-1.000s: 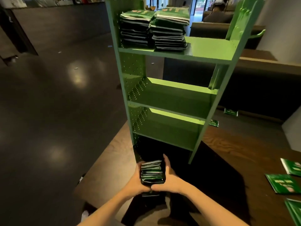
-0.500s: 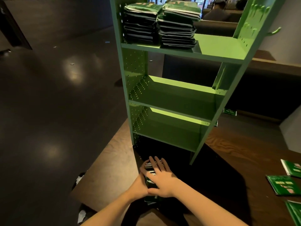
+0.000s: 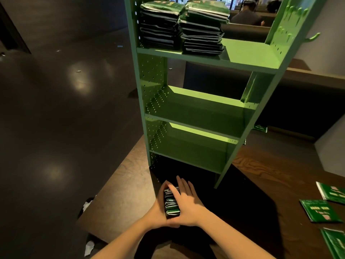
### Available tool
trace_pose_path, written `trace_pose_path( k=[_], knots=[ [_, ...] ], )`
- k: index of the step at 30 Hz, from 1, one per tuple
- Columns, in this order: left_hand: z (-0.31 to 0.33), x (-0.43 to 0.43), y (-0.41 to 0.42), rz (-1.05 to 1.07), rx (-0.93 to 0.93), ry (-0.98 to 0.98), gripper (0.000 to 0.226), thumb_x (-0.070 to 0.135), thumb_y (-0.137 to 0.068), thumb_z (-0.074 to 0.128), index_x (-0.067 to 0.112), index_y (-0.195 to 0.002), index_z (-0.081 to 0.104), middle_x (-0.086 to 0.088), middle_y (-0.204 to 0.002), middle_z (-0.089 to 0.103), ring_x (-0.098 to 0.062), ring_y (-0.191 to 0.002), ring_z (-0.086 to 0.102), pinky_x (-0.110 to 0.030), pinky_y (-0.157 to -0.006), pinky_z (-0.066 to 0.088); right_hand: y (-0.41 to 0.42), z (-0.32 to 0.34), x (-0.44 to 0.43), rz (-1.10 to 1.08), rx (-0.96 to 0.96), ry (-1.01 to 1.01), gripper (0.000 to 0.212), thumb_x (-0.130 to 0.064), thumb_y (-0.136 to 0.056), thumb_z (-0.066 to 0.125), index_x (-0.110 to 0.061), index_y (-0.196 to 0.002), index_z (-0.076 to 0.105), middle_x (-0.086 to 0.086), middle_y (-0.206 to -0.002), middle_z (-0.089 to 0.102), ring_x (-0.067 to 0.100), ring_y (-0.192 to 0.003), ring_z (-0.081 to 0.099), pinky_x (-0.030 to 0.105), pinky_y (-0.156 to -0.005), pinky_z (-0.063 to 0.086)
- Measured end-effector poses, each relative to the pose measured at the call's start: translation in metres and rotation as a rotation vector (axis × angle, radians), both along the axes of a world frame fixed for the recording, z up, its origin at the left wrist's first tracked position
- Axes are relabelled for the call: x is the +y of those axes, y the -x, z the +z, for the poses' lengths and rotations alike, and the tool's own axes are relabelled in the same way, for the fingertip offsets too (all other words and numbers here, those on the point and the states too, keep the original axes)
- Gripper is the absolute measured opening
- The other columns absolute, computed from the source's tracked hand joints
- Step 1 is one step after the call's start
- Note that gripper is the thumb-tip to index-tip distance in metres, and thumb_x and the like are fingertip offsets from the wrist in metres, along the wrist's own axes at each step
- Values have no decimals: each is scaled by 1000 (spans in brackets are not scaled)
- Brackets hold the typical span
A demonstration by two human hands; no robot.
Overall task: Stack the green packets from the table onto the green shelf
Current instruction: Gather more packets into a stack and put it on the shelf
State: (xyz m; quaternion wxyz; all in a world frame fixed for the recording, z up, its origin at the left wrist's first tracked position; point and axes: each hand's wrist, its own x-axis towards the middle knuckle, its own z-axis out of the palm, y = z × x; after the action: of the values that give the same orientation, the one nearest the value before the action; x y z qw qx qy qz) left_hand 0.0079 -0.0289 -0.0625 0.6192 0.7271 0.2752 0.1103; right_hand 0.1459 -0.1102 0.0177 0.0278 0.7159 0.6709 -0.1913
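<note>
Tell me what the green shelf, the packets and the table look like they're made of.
Green shelf: likely painted sheet metal, satin finish; thin panels with punched hole rows.
Packets: probably plastic or foil film, glossy; creased edges catch light.
Table: wood or wood-look veneer, dark; swirling grain shows.

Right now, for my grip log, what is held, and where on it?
A bundle of packets: left hand grips its left side, right hand presses its right side.
</note>
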Motion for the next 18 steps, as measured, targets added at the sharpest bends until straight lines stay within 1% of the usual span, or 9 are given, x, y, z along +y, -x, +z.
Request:
trace_pose_path(
  k=[2,5,7,9,10,11,13,15,18],
  knots=[
    [8,-1,-3,-1,-35,16,139,12,-59,89,12,-146,-20,-2,-156,10,3,-141,25,-10,-106,30,3,3,4,6,-8,-2,116,-71,-69,61,-31,-149,-12,12,-158,-17,29,-145,-20,44,-118,-13],
    [10,0,-4,7,-50,35,143,8,-58,89,16,-146,-24,-1,-155,14,-2,-141,29,-18,-108,34,1,6,8,-38,38,-5,107,-73,-72,53,-30,-150,-8,9,-159,-12,26,-147,-14,41,-119,-11],
    [7,2,-4,20,-47,84,141,2,-56,88,17,-148,-19,1,-153,20,1,-137,34,-16,-103,38,0,3,10,-69,90,31,91,-76,-81,32,-29,-151,-3,7,-160,-7,24,-148,-10,40,-120,-8],
    [8,-1,-4,21,-23,123,137,13,-54,90,9,-150,-7,-6,-152,28,-3,-136,38,-12,-101,38,-1,0,11,-75,71,41,102,-86,-68,-2,-28,-151,6,5,-160,3,24,-148,-3,41,-121,-4],
    [7,-2,-5,45,-13,144,133,17,-52,91,2,-149,1,-11,-149,32,-8,-134,42,-13,-99,40,1,0,11,-81,58,51,109,-87,-61,-8,-27,-151,9,5,-159,9,26,-147,1,41,-120,-1],
    [8,-3,-5,78,-15,176,127,19,-51,90,-2,-146,9,-15,-145,36,-13,-131,46,-15,-96,43,3,0,12,-85,34,51,104,-87,-67,-2,-26,-150,12,5,-158,14,28,-146,6,42,-120,3],
    [10,-3,-6,140,-11,178,118,26,-50,89,-5,-141,20,-18,-138,43,-15,-124,51,-18,-91,48,5,1,14,-100,9,37,80,-73,-85,26,-24,-149,17,6,-154,21,29,-142,15,41,-117,11],
    [14,-4,-7,178,13,173,108,31,-51,89,-3,-135,31,-14,-130,50,-14,-118,57,-19,-90,49,5,3,14,-119,51,5,72,-63,-88,37,-25,-147,21,5,-151,26,29,-140,20,40,-116,16],
    [24,-4,-10,202,27,138,87,12,-56,84,7,-130,40,-13,-125,57,-18,-118,60,-25,-90,51,-3,11,14,-214,351,-61,71,-57,-86,50,-27,-145,24,1,-148,30,23,-138,25,36,-114,22]
  ],
)
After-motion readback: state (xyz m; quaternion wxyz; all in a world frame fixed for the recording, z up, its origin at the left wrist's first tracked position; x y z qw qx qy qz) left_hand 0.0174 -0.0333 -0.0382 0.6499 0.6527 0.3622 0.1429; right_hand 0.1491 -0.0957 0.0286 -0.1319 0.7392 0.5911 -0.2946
